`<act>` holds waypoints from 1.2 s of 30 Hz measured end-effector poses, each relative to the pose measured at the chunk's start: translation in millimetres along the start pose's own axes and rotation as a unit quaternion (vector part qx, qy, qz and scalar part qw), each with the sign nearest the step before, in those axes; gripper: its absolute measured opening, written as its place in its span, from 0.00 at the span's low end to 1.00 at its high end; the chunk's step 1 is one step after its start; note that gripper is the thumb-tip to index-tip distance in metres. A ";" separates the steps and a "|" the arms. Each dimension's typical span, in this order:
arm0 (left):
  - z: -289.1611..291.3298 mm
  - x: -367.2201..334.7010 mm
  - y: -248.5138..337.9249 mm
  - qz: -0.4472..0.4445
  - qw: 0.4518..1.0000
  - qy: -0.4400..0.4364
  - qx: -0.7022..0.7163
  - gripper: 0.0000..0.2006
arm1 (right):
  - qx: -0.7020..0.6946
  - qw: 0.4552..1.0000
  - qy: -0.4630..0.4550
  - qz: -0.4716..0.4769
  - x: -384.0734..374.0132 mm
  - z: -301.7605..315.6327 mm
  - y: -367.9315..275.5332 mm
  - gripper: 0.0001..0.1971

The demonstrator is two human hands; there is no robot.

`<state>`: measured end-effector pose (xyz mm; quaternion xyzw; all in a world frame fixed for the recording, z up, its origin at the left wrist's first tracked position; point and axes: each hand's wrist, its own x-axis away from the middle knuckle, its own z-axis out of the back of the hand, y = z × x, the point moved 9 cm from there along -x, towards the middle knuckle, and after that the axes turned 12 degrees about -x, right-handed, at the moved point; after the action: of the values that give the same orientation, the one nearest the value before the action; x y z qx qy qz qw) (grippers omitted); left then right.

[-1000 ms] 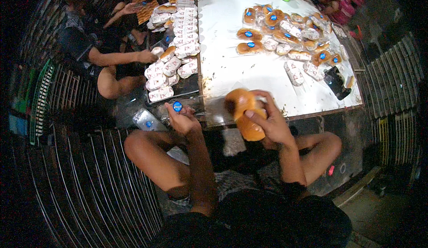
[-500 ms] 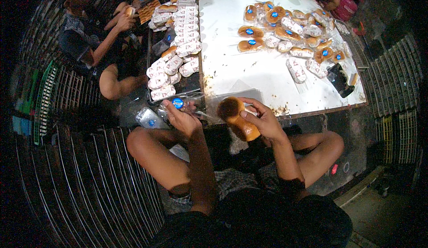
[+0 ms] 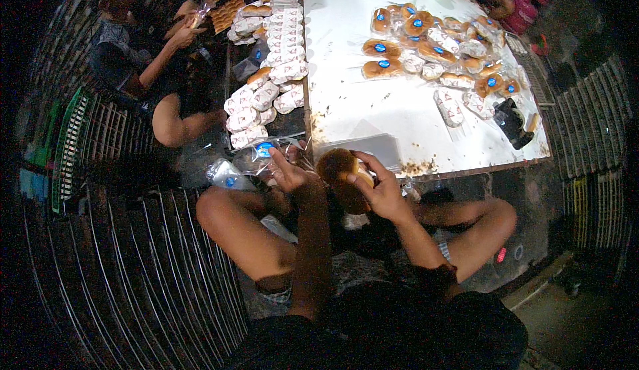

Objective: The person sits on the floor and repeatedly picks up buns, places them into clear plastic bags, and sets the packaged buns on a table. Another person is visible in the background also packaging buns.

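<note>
Since a second ago golden-brown round bun (image 3: 341, 176) lowered toward table edge, right hand (image 3: 381, 193) fingers clamped around it at 3 o'clock, left hand (image 3: 287, 172) pinching clear plastic wrapper (image 3: 261, 158) at 9 o'clock, white worn tabletop (image 3: 393, 107) at 12 o'clock, wrapped buns (image 3: 263, 97) at 10 o'clock.

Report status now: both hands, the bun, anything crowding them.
Right hand gripping brown bun at table edge. Left hand pinching clear plastic bag. Stack of clear bags just behind the bun; nothing blocking.
</note>
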<state>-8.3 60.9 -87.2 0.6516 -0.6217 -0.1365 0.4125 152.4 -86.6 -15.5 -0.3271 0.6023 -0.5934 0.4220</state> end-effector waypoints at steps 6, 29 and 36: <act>9.2 -14.6 -2.0 -0.182 0.949 -0.123 -0.227 0.24 | 0.000 1.000 0.012 0.010 0.9 -11.4 -20.2 0.21; -12.6 -3.9 -51.1 -0.058 0.955 -0.243 -0.159 0.16 | 0.058 0.998 0.004 0.034 2.8 -8.2 0.7 0.21; -10.5 2.7 -41.1 -0.096 0.961 -0.196 -0.168 0.16 | 0.085 0.993 -0.029 0.075 7.0 -5.5 -24.3 0.21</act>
<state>28.2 57.7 -108.8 0.5899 -0.5935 -0.4030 0.3707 141.9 -92.4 7.4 -0.2608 0.5603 -0.5993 0.5088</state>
